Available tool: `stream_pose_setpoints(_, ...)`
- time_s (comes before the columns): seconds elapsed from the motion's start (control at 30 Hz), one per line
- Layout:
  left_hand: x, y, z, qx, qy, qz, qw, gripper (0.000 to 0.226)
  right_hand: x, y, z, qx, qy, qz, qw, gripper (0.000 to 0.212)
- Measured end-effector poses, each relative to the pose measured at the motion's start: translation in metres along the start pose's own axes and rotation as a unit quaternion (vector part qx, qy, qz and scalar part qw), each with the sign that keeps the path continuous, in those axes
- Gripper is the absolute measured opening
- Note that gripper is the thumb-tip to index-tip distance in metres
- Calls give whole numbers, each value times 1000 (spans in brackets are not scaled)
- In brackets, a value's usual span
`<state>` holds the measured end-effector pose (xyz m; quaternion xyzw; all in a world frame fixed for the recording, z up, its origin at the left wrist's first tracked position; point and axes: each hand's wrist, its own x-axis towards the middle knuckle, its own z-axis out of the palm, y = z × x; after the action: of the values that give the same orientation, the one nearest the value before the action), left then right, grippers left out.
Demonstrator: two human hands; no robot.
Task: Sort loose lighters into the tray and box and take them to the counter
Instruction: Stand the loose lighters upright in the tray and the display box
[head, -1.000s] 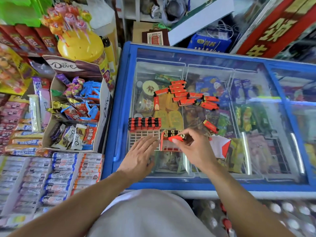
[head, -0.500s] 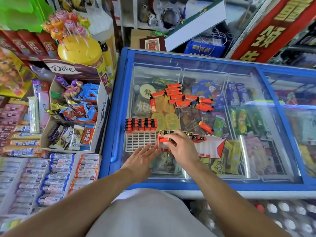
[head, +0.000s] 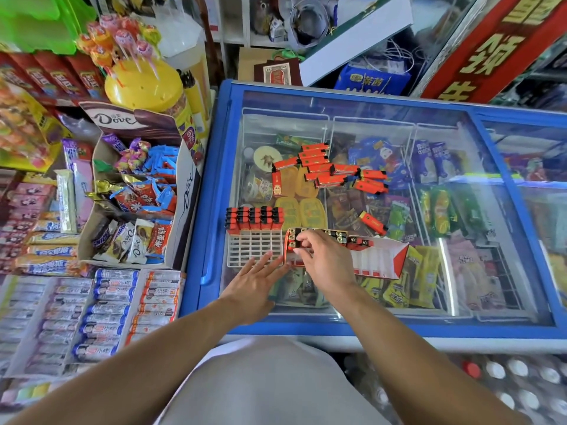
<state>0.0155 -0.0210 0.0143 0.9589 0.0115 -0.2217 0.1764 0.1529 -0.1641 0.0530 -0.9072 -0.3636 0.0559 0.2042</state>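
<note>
Two rows of lighters filled the white tray while the right hand pinched one into the box; left hand spread flat; many loose lighters remained.

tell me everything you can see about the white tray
The white tray is a plastic-looking grid of small open cells, lying flat on the freezer lid. Its far rows hold upright red lighters with black tops; the near rows are empty. Its right edge sits beside the red box. The left hand lies with straight fingers at its near right corner.
</note>
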Motion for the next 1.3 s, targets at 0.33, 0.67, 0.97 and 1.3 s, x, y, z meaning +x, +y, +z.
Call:
stream_pose_setpoints(0.33, 6, 20, -23, -5, 213, 23, 977, 73, 39, 33, -39, 102, 102, 106, 984, 13)
stream_pose_setpoints(0.67, 19, 30, -30, 70, 62, -4, 996, 105, 117, 87, -24, -24, -64, 115, 991, 50)
stream_pose_setpoints(0.97, 16, 35, -28, 42, 72, -28, 996, 102, 169, 104, -7, -151, -77, 33, 985, 59)
stream_pose_setpoints(1.3, 20, 34, -27, 15, 59, -20, 998, 110, 138, 98, -36, -117, 61, 14, 991, 24)
